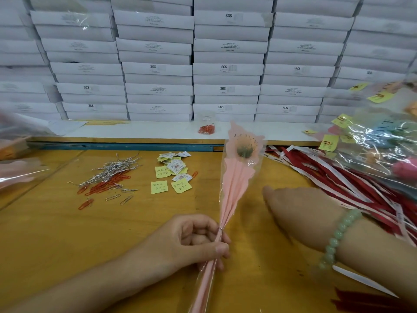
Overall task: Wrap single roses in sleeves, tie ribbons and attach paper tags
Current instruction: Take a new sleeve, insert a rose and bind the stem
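Note:
My left hand (198, 241) grips the gathered neck of a pink sleeve (237, 177) that holds a single rose, its head up at the top under the printed word LOVE. A thin silver tie sits at the neck just above my fingers. My right hand (291, 206) lies to the right of the sleeve, fingers together and pointing toward the stem, a green bead bracelet on the wrist. It holds nothing that I can see. Red and white ribbons (352, 184) lie in a pile right of that hand. Yellow paper tags (171, 175) lie left of the sleeve.
Silver ties and orange paper clips (108, 177) are scattered on the yellow table at the left. A clear jar (206, 118) with spilled clips stands on the white shelf. Finished wrapped roses (383, 136) with tags are piled at the right. White boxes (225, 64) are stacked behind.

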The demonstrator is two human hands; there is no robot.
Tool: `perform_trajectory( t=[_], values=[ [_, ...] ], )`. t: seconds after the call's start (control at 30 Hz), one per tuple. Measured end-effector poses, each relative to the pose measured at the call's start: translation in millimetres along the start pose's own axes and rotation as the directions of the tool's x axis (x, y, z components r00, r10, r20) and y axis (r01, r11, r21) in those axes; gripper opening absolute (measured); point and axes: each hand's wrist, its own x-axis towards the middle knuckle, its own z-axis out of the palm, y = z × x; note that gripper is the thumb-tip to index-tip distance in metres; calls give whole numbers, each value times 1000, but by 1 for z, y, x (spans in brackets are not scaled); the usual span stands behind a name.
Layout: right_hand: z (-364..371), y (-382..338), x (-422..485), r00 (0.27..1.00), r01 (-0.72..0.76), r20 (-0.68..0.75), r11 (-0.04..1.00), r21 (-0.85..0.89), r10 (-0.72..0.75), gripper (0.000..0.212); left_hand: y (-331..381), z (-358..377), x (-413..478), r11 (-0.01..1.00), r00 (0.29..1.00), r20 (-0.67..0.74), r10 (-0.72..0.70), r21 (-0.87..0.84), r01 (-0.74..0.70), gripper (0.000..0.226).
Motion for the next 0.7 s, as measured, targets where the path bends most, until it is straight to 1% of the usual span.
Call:
perform_trajectory(
  t=[0.07, 0.1, 0.17, 0.2, 0.27, 0.33, 0.4, 0.47, 0.53, 0.6, 0.63, 0.7],
  values=[
    [-1, -12, -3, 989, 126, -100, 973, 193, -108, 13, -2, 0, 0, 1000, 1000, 2, 11, -3, -11, 23],
    [-2, -18, -5, 978, 197, -127, 937, 288, -166, 9, -2, 0, 0, 1000, 1000, 1, 16, -11, -16, 23],
    [-4, -26, -6, 958, 285, -166, 832, 475, -234, 12, -4, 1, 1, 999, 999, -19, 36, -29, -36, 25],
    [-5, -28, -6, 948, 318, -178, 768, 556, -264, 13, -5, 1, 1, 998, 998, -35, 50, -35, -51, 25],
    [-4, -33, -5, 936, 341, -204, 602, 722, -286, 15, -6, 2, 1, 996, 995, -66, 78, -39, -80, 26],
    [-1, -34, -5, 937, 294, -180, 403, 867, -299, 15, -8, 3, 0, 994, 990, -88, 107, -11, -108, 32],
    [4, -35, -4, 935, 245, -160, 249, 937, -315, 14, -10, 3, 0, 989, 983, -117, 143, 55, -137, 40],
    [8, -36, -3, 928, 216, -159, 141, 966, -336, 16, -10, 5, 0, 985, 980, -121, 155, 90, -145, 40],
    [12, -34, -1, 929, 200, -171, 55, 978, -327, 20, -9, 5, 0, 989, 989, -98, 113, 108, -103, 44],
    [14, -33, 1, 934, 200, -190, 4, 980, -304, 21, -8, 4, 0, 987, 994, -84, 71, 148, -58, 46],
    [15, -33, 2, 935, 204, -195, 0, 979, -296, 20, -7, 4, 0, 985, 994, -83, 69, 162, -55, 47],
    [17, -32, 3, 938, 211, -195, 24, 977, -285, 19, -5, 5, -1, 981, 993, -87, 83, 183, -66, 48]
  ],
)
